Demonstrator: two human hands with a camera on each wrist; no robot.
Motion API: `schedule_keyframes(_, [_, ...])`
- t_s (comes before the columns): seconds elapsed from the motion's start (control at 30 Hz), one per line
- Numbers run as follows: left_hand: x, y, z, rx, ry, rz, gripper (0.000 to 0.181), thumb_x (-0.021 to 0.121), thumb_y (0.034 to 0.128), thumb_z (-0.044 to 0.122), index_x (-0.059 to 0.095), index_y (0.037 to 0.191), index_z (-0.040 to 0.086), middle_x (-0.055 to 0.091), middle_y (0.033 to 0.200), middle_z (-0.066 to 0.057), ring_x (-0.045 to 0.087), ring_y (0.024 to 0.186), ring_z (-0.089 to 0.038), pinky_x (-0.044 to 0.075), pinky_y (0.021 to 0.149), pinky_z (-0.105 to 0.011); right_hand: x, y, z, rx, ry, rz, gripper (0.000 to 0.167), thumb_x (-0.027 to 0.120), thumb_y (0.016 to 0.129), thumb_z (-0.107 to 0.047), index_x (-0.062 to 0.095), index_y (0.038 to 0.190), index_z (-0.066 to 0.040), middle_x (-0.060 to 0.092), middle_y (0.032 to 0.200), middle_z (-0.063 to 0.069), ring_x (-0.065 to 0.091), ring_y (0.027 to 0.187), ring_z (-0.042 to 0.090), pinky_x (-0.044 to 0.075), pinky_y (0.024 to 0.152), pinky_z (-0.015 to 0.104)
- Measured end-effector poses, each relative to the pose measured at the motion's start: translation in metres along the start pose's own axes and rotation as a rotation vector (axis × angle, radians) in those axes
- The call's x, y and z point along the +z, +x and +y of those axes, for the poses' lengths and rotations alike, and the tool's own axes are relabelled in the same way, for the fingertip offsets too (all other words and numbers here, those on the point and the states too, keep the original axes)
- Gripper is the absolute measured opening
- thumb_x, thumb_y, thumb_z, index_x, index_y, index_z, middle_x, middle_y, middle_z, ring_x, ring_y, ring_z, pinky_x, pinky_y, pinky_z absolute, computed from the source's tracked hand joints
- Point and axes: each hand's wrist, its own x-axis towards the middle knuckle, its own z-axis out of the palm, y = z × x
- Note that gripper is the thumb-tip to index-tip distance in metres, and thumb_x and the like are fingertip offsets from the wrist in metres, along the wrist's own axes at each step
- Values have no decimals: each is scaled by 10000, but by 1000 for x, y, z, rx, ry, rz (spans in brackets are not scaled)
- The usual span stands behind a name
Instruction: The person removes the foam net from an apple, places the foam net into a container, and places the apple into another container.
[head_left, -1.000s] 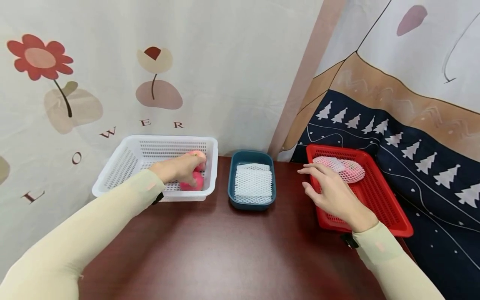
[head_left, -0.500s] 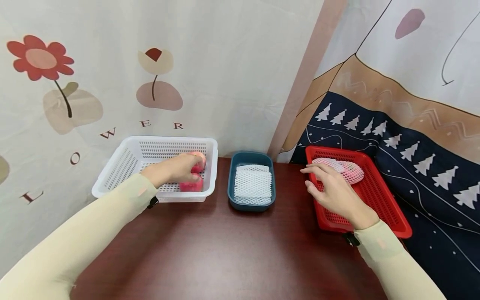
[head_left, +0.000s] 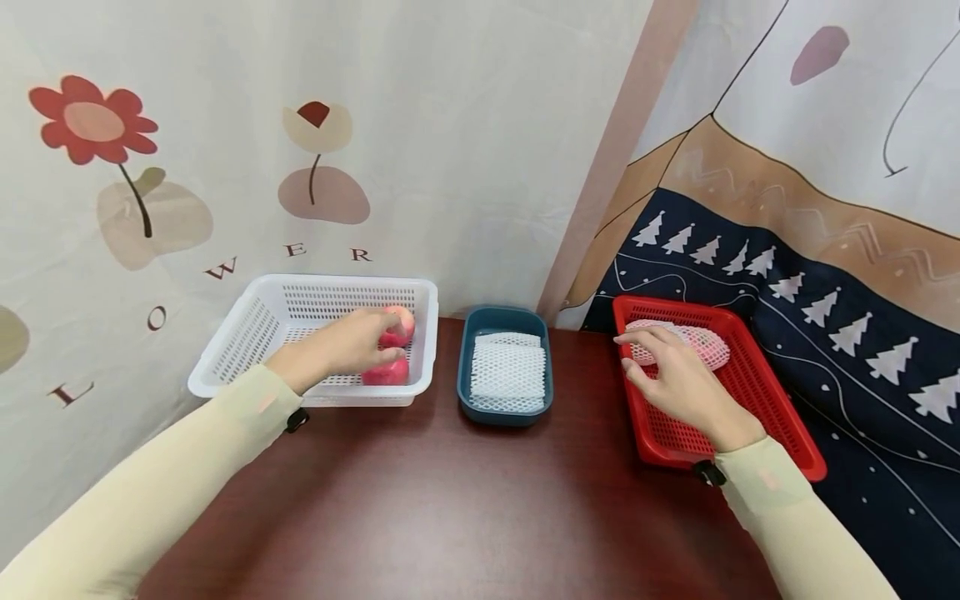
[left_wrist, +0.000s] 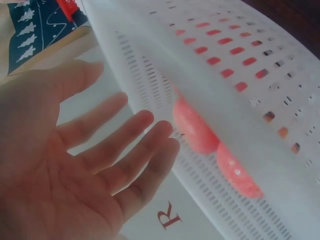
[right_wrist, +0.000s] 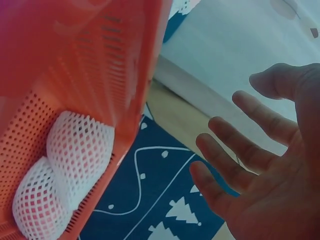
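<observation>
My left hand (head_left: 337, 346) is held over the white slotted basket (head_left: 251, 337), its fingers spread and slightly bent. Two red apples (left_wrist: 196, 127) lie side by side at the basket's right end. In the left wrist view the palm holds nothing and the fingertips are apart from the fruit. On the other side, my right hand (head_left: 686, 387) hovers over the left part of the red basket (head_left: 761, 400), relaxed and holding nothing. Two apples in white foam net sleeves (right_wrist: 80, 155) lie against that basket's far end, partly hidden by the hand in the head view.
Between the baskets stands a blue-green tray (head_left: 464, 367) with a stack of white foam net sleeves (head_left: 508, 371). All three containers are on a dark red-brown table (head_left: 480, 500). A printed curtain (head_left: 480, 150) hangs right behind them.
My left hand has drawn back a little to the left, away from the apples, and its fingers have loosened. The right hand has shifted only slightly to the right.
</observation>
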Motion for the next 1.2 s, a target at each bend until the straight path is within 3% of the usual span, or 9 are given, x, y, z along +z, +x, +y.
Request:
schedule_keyframes(0.17, [3,-8,2,16,-5,53,472,862,1047,217,766,1478,50,780,1445,-207,749,1231,-377,675,1082,-548,-1,0,8,3,-8,-2,371,749,1080,-72,759,1452,-63,733,1523,219,662,1450,455,557,1216,731])
schedule_keyframes(0.3, [5,-14,4,15,-23,76,496,863,1041,203,747,1500,55,777,1423,-215,753,1029,-314,684,911,-452,-2,0,12,31,-4,-30,397,748,1083,-80,743,1479,-53,719,1540,232,654,1447,464,555,1211,747])
schedule_keyframes(0.4, [7,-19,6,9,-28,97,495,872,1042,233,748,1492,67,764,1426,-223,728,1005,-292,633,812,-359,-4,1,15,55,-4,-46,405,745,1087,-89,735,1490,-47,709,1545,247,658,1430,476,554,1209,755])
schedule_keyframes(0.53, [11,-25,9,37,-13,157,425,876,1043,250,771,1421,85,784,1387,-195,737,1098,-312,642,852,-355,-6,4,19,79,-16,-52,406,741,1090,-105,731,1492,-45,694,1564,280,657,1440,515,525,1232,773])
schedule_keyframes(0.73, [19,-32,14,100,28,248,327,820,1050,205,787,1355,90,804,1298,-152,719,1064,-284,643,941,-468,-8,7,26,115,-31,-79,454,763,1096,-160,701,1526,-26,648,1596,342,609,1489,576,465,1260,814])
schedule_keyframes(0.83, [21,-36,17,107,28,270,324,811,1056,215,780,1358,101,796,1344,-148,731,1143,-299,636,1009,-520,-9,9,30,130,-42,-90,486,768,1096,-179,681,1544,-13,637,1594,361,610,1471,594,473,1240,827])
schedule_keyframes(0.97, [23,-44,21,109,29,294,358,848,1048,237,776,1374,107,793,1354,-145,759,1125,-329,677,990,-534,-10,13,36,134,-48,-87,479,751,1094,-154,680,1545,-12,649,1582,355,626,1455,588,478,1239,823])
schedule_keyframes(1.13, [29,-52,26,124,22,313,405,889,1022,257,782,1379,98,789,1344,-153,787,1134,-339,712,982,-559,-12,15,44,172,-43,-100,478,736,1099,-151,679,1557,-26,617,1624,361,572,1501,606,372,1277,871])
schedule_keyframes(1.2, [32,-53,28,133,20,324,400,886,1023,248,782,1379,99,789,1344,-148,794,1146,-332,711,994,-564,-12,15,48,194,-37,-107,479,731,1109,-160,673,1566,-29,600,1641,363,561,1504,608,380,1280,867])
